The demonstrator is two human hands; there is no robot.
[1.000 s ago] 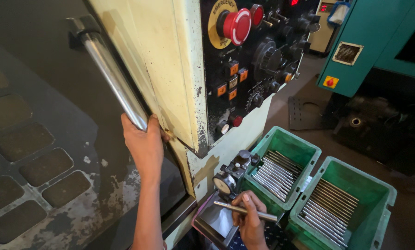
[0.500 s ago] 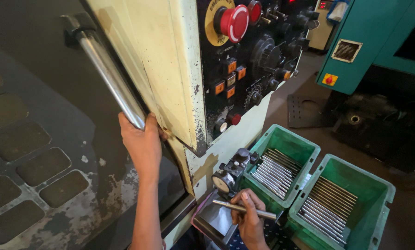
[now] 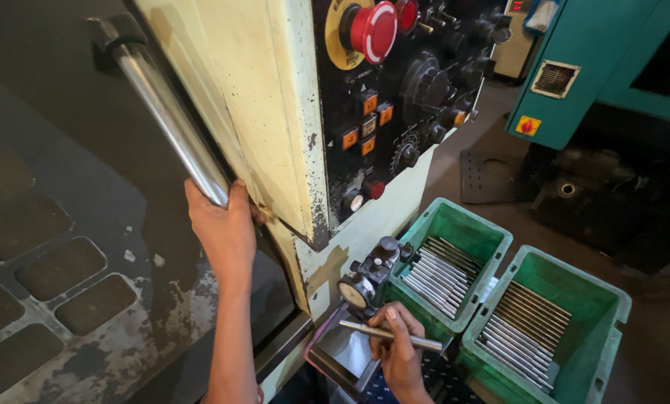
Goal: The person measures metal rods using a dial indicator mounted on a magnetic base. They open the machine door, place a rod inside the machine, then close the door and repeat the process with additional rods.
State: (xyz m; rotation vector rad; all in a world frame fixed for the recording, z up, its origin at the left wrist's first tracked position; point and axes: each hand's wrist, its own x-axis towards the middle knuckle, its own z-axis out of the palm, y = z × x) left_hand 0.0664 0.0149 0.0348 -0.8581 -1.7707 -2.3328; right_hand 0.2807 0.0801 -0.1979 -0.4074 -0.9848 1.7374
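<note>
My left hand point(image 3: 224, 228) grips the lower end of a long shiny metal handle bar point(image 3: 172, 120) on the dark sliding door point(image 3: 65, 224) of a machine. My right hand point(image 3: 400, 352) holds a thin steel rod point(image 3: 391, 334) level, low in the view, just in front of a dial gauge on a small stand point(image 3: 365, 280). The rod lies over a small metal plate point(image 3: 342, 352) below the gauge.
A black control panel point(image 3: 402, 90) with a big red mushroom button point(image 3: 372, 30), knobs and orange keys sits on the cream machine body. Two green plastic crates point(image 3: 492, 239) point(image 3: 612, 307) hold several steel rods. A teal machine point(image 3: 619, 60) stands at the right.
The door handle and my left hand have shifted slightly left in view. My right hand keeps the rod by the gauge, barely moved.
</note>
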